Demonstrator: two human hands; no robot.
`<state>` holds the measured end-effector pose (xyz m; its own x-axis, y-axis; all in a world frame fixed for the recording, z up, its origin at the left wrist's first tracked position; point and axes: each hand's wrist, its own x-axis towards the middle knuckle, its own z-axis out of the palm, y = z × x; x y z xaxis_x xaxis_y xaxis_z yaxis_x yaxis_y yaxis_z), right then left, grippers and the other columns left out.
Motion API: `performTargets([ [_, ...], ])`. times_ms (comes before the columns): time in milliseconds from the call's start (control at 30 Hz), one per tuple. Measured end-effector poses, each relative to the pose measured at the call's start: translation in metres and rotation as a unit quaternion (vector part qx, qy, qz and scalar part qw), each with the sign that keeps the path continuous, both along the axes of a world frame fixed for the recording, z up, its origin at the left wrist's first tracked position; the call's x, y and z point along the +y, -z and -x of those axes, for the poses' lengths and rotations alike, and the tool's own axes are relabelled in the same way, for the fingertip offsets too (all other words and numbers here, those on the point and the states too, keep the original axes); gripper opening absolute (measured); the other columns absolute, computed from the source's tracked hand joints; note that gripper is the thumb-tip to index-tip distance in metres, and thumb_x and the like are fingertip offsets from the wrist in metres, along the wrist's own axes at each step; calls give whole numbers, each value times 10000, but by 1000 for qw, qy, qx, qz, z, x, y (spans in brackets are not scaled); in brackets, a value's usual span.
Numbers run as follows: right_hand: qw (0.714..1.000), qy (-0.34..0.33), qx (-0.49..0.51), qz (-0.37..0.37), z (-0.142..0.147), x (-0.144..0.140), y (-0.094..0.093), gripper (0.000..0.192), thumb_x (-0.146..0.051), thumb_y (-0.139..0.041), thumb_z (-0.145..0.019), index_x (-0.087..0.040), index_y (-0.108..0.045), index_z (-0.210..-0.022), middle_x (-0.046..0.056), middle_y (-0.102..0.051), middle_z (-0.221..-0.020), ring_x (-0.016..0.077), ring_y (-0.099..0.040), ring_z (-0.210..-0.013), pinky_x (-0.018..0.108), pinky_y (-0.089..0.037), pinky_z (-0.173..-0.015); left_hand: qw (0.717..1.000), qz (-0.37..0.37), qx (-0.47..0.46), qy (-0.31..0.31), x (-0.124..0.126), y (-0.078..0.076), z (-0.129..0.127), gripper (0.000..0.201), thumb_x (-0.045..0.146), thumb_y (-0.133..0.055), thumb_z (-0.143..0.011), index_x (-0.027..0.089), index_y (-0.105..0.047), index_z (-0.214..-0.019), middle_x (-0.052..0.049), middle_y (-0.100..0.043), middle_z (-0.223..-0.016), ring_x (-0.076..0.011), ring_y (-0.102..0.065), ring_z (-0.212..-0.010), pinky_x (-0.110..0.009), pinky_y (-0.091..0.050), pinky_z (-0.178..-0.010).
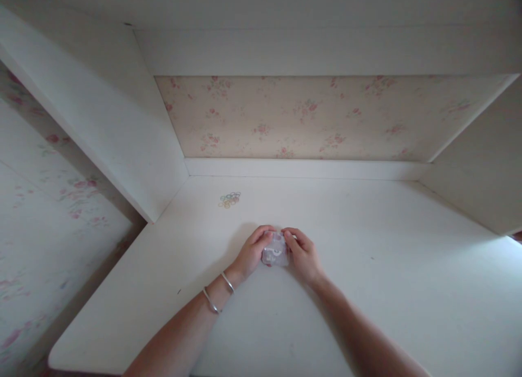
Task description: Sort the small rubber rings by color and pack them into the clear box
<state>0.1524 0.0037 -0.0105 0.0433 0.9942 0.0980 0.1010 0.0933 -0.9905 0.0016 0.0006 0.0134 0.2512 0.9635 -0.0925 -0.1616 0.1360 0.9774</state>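
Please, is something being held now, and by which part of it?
A small pale packet: the left grip holds its left edge, the right grip its right edge.

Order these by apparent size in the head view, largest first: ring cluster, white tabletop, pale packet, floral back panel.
1. White tabletop
2. Floral back panel
3. Pale packet, partly covered
4. Ring cluster

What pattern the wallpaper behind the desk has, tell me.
The wallpaper has pink flowers on beige, seen in the head view.
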Motion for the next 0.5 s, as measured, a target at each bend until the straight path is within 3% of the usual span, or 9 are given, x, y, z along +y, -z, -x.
performTargets([
  [200, 996, -75, 11, 46, -3, 0, -4, 510, -526, -494, -821, -225, -510, -1232, 44, -637, -916, 123, -558, -617, 247, -455, -549, 994, 10, -52, -91, 5, 5, 0, 466, 524, -523, -809, 211, -484, -1151, -67, -613, -995, -152, -618, -693, -204, -497, -428],
  [333, 993, -100, -3, 64, -5, -1, -5, 580, -501, -506, -823, -214, -434, -1321, 10, -631, -725, 120, -543, -547, 261, -459, -549, 987, 39, -88, -130, 7, 6, 1, 526, 514, -555, -796, 231, -432, -1222, -72, -619, -1029, -169, -638, -757, -227, -526, -484],
  [500, 992, -96, 54, 66, -6, 2, -6, 577, -517, -552, -788, -146, -544, -1231, 34, -627, -722, 126, -545, -573, 278, -466, -578, 988, 37, -87, -121, 4, 2, 0, 599, 428, -622, -780, 245, -379, -1296, -75, -627, -1012, -186, -639, -855, -264, -550, -612],
])
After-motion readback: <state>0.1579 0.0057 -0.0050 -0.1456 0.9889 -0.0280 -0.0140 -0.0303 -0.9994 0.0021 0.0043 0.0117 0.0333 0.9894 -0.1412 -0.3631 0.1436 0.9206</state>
